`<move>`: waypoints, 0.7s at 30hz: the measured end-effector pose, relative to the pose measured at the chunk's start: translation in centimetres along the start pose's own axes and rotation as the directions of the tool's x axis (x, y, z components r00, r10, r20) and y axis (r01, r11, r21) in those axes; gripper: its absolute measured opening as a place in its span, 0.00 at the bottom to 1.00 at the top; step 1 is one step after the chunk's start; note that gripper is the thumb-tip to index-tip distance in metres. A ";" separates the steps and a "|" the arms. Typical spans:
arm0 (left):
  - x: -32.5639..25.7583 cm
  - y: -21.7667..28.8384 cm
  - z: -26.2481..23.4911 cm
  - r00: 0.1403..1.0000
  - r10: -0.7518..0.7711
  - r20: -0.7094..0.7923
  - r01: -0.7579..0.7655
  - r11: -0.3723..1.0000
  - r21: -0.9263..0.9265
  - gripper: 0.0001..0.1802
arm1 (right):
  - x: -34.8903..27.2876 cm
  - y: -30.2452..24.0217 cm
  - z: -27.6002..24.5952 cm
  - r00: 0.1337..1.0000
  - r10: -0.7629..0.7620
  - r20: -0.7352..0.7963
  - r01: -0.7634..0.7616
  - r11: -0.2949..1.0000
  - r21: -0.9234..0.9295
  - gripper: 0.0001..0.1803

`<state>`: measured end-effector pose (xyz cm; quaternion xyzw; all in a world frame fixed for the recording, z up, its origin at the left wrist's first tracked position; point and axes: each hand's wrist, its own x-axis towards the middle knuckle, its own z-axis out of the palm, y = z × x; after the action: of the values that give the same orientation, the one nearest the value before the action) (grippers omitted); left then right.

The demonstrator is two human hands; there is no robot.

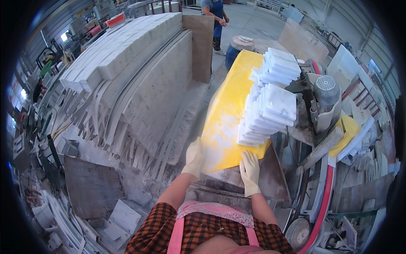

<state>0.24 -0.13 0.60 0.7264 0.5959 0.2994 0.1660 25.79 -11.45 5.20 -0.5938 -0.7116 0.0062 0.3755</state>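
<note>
A yellow sheet (230, 91), dusted white near its front, covers the narrow table before me. My left hand (195, 160), in a cream rubber glove, is at the sheet's near left edge; its fingertips are blurred and partly hidden. My right hand (250, 171), gloved alike, rests on the near right edge with its fingers stretched out. Just beyond it, a leaning pile of white marble tiles (277, 103) stands on the sheet's right side. A second pile of white tiles (282, 63) sits farther back.
Long stone strips and slabs (158, 91) are stacked at the left. A dusty motor (327, 91) on a machine stands right of the tiles. Behind the table are a blue barrel (240, 51) and a person in blue overalls (218, 19). A red hose (325, 203) curves at the lower right.
</note>
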 end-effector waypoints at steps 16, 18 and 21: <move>0.0 -0.1 -0.2 1.000 0.008 -0.004 -0.008 0.998 -0.065 0.23 | 0.2 0.1 0.0 1.000 -0.022 -0.001 0.022 1.000 -0.018 0.18; 0.0 0.0 -0.3 1.000 0.010 0.000 -0.010 0.998 -0.054 0.24 | 0.2 0.0 0.0 1.000 -0.023 0.000 0.023 1.000 -0.021 0.18; 0.0 -0.1 -0.1 1.000 -0.014 0.019 0.014 1.000 -0.026 0.25 | 0.1 0.0 0.0 1.000 -0.022 -0.001 0.022 0.999 -0.024 0.19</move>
<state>0.13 -0.14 0.63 0.7226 0.5955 0.2994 0.1832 25.84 -11.35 5.28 -0.5906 -0.7177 -0.0070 0.3688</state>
